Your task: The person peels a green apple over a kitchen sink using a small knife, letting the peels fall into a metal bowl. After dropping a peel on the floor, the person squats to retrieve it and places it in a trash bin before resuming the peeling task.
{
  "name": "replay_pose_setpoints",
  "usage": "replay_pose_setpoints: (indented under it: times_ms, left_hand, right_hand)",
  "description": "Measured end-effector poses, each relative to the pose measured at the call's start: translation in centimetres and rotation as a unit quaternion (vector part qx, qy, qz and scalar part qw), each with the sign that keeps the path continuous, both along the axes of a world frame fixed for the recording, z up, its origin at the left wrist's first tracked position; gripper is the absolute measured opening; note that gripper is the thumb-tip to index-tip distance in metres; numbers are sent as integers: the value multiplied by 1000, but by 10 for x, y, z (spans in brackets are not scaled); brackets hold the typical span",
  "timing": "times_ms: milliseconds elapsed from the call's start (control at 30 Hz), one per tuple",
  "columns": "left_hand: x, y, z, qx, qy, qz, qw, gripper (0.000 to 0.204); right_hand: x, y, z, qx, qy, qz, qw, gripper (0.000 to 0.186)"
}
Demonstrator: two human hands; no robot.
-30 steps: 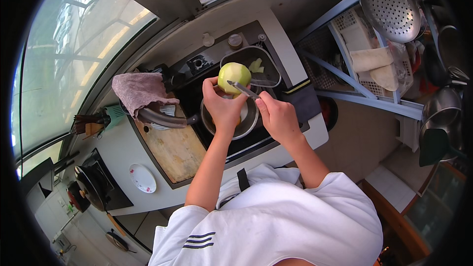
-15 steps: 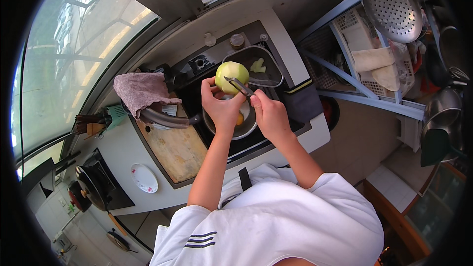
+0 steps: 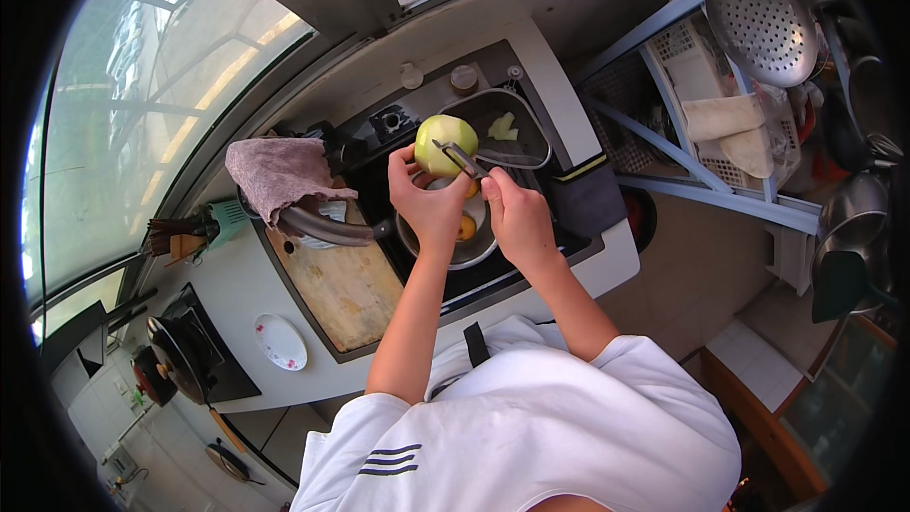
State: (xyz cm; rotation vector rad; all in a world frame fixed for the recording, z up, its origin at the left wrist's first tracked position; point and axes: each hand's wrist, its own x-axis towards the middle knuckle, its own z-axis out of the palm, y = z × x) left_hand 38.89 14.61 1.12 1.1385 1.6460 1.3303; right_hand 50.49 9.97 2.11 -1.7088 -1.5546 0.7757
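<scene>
At the far left, a lidded pan [image 3: 173, 356] is set on a stove, and a white plate [image 3: 281, 341] with red marks is placed on the pale bench [image 3: 227, 275]. A mauve cloth [image 3: 284, 175] is draped near the upper end of a wooden board [image 3: 343, 289]. Toward the middle, a pale green round fruit [image 3: 442, 137] is held by the left hand [image 3: 427, 213], above the sink area; it is gripped from below by the fingers, which are curved around its near side and parted by its width. Under it, a metal bowl [image 3: 483, 245] is partly hidden, with a yellow-orange thing [image 3: 466, 228] seen inside. A metal peeler [image 3: 462, 157] is laid across the fruit's near face, its handle closed in the fingers of the right hand [image 3: 519, 223]. Whether the blade bites cannot be told. To the right, green scraps [image 3: 502, 127] are gathered in a rimmed tray [image 3: 531, 139].

Peeling is judged to be the step in hand. For the next stroke, a steady fruit is called for, skin turned toward the blade, light pressure applied, and the left fingers kept clear of the edge.
</scene>
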Motion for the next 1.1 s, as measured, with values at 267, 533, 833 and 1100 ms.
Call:
replay_pose_setpoints:
  times_ms: [267,533,833,1100]
  left_hand:
    - [-4,1,-8,7,26,-20,999,54]
    - [-7,3,-11,17,76,-34,996,51]
    - [-1,-8,-7,-21,30,-39,999,57]
    - [-14,3,-21,-23,3,-46,999,59]
  right_hand:
    - [-1,2,-4,-20,-7,-11,1000,29]
    - [-2,6,-6,-53,-32,-16,998,29]
    - [60,48,-74,-124,-136,-49,982,38]
    - [68,36,-66,-178,-175,45,967,39]
